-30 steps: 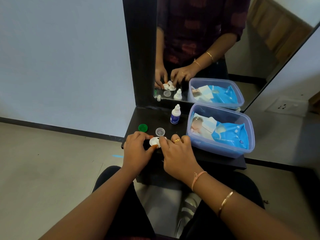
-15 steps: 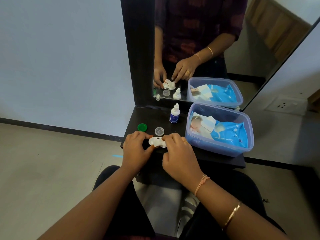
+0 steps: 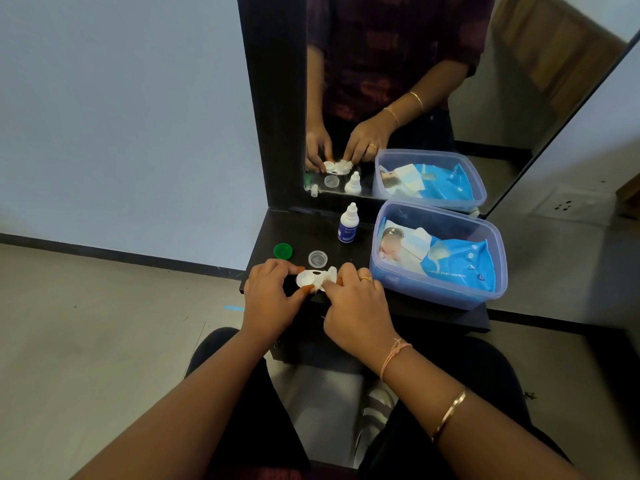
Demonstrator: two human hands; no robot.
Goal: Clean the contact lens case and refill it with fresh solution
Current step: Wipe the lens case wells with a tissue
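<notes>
A white contact lens case (image 3: 307,278) lies at the front edge of the dark shelf (image 3: 311,233), its left well open and facing up. My left hand (image 3: 270,292) pinches the case's left end between thumb and fingers. My right hand (image 3: 353,299) presses a small white tissue (image 3: 329,274) into the case's right well. Just behind the case lie a green cap (image 3: 283,251) and a clear cap (image 3: 318,259). A small white solution bottle (image 3: 347,225) with a blue label stands upright further back.
A clear blue plastic box (image 3: 440,292) holding a blue wipes packet (image 3: 457,265) fills the shelf's right side. A mirror (image 3: 415,81) in a dark frame rises behind the shelf and reflects the hands. My knees sit below the shelf's front edge.
My right hand has shifted from beside the case onto its right well with the tissue. The left well now shows open. The left hand keeps its hold.
</notes>
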